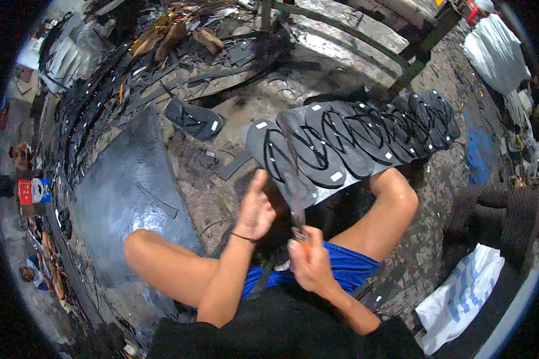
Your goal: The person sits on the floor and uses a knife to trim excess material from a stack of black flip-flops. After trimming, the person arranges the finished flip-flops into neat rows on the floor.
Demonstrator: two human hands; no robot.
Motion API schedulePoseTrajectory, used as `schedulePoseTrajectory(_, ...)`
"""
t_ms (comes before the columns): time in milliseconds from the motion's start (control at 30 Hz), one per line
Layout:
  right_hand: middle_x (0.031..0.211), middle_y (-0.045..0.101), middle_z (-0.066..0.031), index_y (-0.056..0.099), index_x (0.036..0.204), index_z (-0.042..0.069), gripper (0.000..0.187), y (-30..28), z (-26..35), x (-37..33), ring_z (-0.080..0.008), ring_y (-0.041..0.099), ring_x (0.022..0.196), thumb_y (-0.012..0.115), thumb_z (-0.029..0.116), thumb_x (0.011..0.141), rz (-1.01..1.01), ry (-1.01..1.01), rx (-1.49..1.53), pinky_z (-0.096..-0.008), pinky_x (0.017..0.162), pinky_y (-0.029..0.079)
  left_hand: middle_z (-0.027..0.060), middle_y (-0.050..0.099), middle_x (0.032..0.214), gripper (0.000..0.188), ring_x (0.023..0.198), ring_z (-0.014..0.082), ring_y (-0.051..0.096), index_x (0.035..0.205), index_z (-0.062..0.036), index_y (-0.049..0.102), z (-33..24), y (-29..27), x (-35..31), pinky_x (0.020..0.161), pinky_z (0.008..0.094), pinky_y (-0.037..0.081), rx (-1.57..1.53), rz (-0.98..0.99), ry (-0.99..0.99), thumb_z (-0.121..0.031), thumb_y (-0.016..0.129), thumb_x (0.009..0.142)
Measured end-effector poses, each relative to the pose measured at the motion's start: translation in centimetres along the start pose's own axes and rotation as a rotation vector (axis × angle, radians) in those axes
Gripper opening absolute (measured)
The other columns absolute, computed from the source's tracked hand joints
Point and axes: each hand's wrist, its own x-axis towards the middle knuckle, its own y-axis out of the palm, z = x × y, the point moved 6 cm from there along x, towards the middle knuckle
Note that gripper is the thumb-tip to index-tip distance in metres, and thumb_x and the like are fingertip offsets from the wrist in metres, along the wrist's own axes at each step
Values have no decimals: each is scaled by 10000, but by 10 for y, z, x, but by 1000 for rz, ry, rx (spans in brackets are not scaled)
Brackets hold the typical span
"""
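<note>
My right hand [311, 260] is closed around the orange handle of a long, dark-bladed knife [290, 158]. Its blade, blurred by motion, points away from me and passes over the nearest flip-flop [260, 142] in a row. My left hand [256, 209] is raised just left of that flip-flop, thumb up and holding nothing; its fingers are partly blurred. The row of grey flip-flops [356, 164] with black straps and small white labels overlaps from the centre to the right, beyond my right knee. A single flip-flop [193, 119] lies apart, farther left.
A large dark rubber sheet [123, 197] with a loose strip [157, 200] on it covers the floor at left. Rubber scraps [161, 81] pile up behind. A metal frame [353, 33] stands at the far side. A white-and-blue sack [461, 299] lies at lower right.
</note>
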Motion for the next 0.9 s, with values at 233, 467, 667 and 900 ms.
schedulePoseTrajectory(233, 913, 662, -204, 484, 1233, 40, 347, -55, -14, -45, -384, 675, 820, 588, 222, 957, -149, -91, -196, -433, 717, 531, 92, 702, 1019, 290, 891, 175, 685, 1093, 46, 645, 15, 47, -7, 796, 321, 555, 364, 28, 74, -132, 720, 877)
schedulePoseTrajectory(467, 981, 666, -247, 486, 1228, 88, 348, -46, -19, -19, -468, 651, 834, 605, 240, 939, -105, -199, -268, -523, 674, 540, 65, 694, 917, 342, 716, 167, 679, 1063, -12, 627, -26, 28, -9, 619, 321, 577, 639, -72, 31, -337, 632, 955)
schedulePoseTrajectory(667, 832, 665, -254, 475, 1147, 73, 319, -44, -24, 19, -472, 647, 781, 605, 279, 942, 109, -130, -261, -543, 635, 515, 68, 663, 834, 350, 637, 163, 657, 1048, -36, 584, -20, 22, -13, 524, 308, 567, 770, -161, 87, -375, 601, 963)
schedulePoseTrajectory(900, 771, 651, -268, 489, 1091, 28, 370, -45, -25, 63, -496, 629, 765, 574, 358, 945, 284, -104, -264, -561, 669, 491, 75, 646, 833, 325, 655, 167, 645, 1048, -28, 560, -5, 12, -13, 513, 301, 544, 686, -165, 73, -335, 621, 957)
